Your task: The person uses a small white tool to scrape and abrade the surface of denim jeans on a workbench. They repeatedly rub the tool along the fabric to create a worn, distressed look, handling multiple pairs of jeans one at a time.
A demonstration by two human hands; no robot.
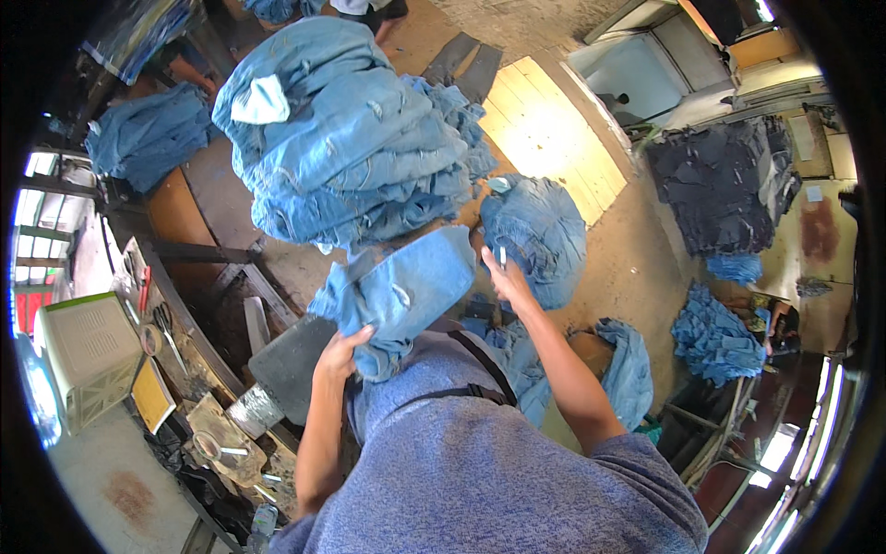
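My left hand (340,354) grips the lower end of a folded light-blue denim piece (406,286) and holds it up in front of my chest. My right hand (505,275) is raised just right of that piece, its fingers pinched on a small pale tool (501,255). A tall stack of folded light-blue jeans (351,138) rises just beyond the held piece. A rounded bundle of blue denim (544,226) lies behind my right hand.
A workbench (198,369) on the left bears scissors (164,321), a tape roll and a white box (88,355). More blue denim (148,134) lies far left. A dark denim pile (724,185) and blue heaps (715,337) lie right, near another person (775,325). Wooden boards (544,120) cover the floor.
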